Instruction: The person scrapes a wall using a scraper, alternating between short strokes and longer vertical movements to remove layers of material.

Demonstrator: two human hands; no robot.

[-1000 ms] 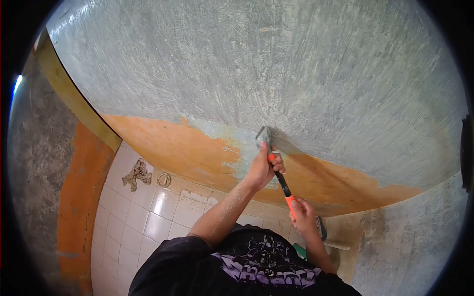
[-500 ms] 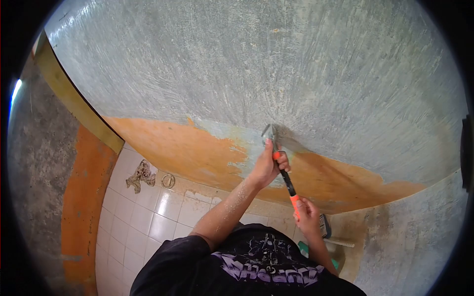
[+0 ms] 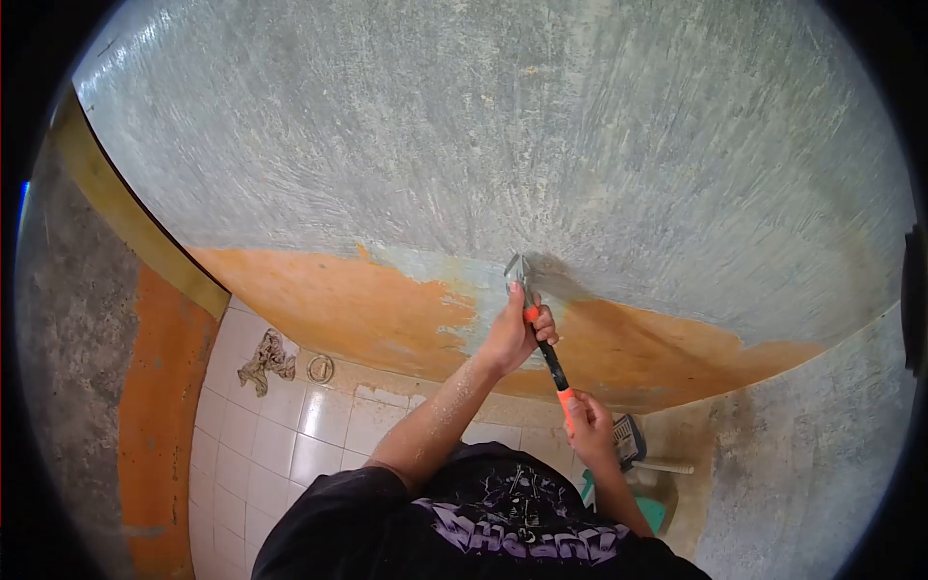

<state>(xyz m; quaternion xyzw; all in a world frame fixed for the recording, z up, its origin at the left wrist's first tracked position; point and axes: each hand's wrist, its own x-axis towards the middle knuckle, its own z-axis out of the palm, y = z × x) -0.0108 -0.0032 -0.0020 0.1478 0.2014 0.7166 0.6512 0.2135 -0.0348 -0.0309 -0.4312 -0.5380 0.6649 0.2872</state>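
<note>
A long-handled scraper (image 3: pixel 554 365), with a black shaft, orange grip parts and a grey metal head, slants across the middle of the view. My left hand (image 3: pixel 512 333) is closed round its upper part, thumb pointing up along the head. Lower down, my right hand (image 3: pixel 592 432) grips the orange end of the handle. The scraper's head is at the wall, close to where the grey scraped surface (image 3: pixel 435 145) meets the orange paint (image 3: pixel 333 300). Pale flecks cling to my left forearm.
On the white tiled floor (image 3: pixel 256 449) lie a crumpled cloth (image 3: pixel 269 362) and a ring-shaped roll (image 3: pixel 320 368). A dark tray-like item (image 3: pixel 630 440), a pale rod (image 3: pixel 665 468) and a green object (image 3: pixel 652 514) are beside my right arm. Another grey-and-orange wall (image 3: pixel 153 387) rises at left.
The view has shifted slightly, so the wall and floor items appear lower and further left. Both hands keep their hold on the scraper, whose head sits marginally higher against the wall.
</note>
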